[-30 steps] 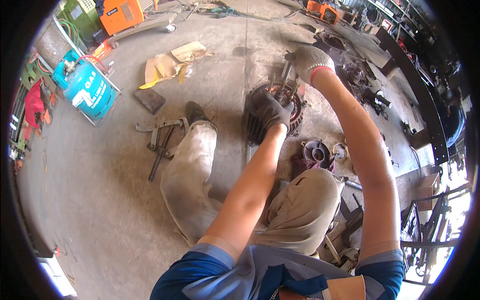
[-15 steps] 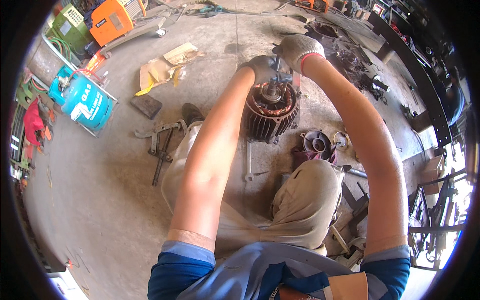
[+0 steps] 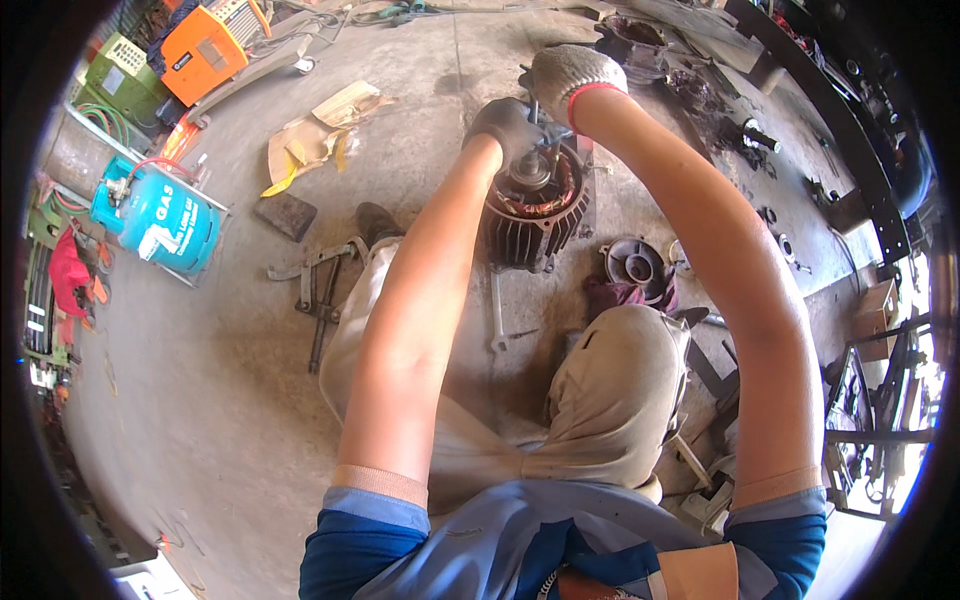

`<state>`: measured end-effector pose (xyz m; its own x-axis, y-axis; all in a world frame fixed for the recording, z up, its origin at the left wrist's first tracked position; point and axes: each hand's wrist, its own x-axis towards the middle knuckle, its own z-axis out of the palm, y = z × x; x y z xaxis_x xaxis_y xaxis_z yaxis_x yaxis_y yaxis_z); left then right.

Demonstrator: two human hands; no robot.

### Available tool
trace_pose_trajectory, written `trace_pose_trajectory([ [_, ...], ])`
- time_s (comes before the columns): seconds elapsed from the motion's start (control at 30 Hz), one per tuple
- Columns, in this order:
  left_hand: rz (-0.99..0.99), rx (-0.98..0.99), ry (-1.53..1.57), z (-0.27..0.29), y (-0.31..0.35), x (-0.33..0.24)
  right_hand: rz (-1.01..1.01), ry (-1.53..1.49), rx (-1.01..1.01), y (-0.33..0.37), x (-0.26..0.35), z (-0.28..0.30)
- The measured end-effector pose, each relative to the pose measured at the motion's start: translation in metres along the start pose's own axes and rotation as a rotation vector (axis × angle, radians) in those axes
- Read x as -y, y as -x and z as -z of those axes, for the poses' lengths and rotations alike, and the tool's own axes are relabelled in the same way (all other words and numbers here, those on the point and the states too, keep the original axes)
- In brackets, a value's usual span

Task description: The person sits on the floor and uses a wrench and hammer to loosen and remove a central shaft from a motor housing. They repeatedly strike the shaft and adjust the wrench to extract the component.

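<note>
An electric motor with a finned dark housing stands on end on the floor in front of me, its copper windings showing at the top. Over its shaft sits a small metal puller with an upright screw. My left hand, in a dark grey glove, is closed round the puller's body. Above it my right hand, in a lighter grey knitted glove with a red cuff edge, grips the top of the screw, where a dark bar end pokes out. The gloves hide most of the puller.
A wrench lies before the motor, a larger jaw puller to the left. Right of the motor, a round end cover rests by a dark red rag. A blue gas cylinder stands left; torn cardboard lies beyond.
My head view has shifted a little, so the motor sits slightly higher and further left. My left hand covers more of the puller; both hands keep their hold.
</note>
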<state>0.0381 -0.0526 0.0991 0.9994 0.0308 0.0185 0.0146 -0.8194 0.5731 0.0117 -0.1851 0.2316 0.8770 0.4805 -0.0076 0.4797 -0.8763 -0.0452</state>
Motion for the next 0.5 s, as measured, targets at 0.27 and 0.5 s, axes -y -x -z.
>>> trace_pose_trajectory([
  [0.27, -0.002, -0.089, 0.068, -0.003, 0.013, -0.003, 0.046, 0.079, -0.152, -0.021, 0.002, -0.024],
  [0.5, -0.007, -0.081, 0.115, -0.001, 0.016, 0.000, 0.061, 0.100, -0.151, -0.019, 0.008, -0.020],
])
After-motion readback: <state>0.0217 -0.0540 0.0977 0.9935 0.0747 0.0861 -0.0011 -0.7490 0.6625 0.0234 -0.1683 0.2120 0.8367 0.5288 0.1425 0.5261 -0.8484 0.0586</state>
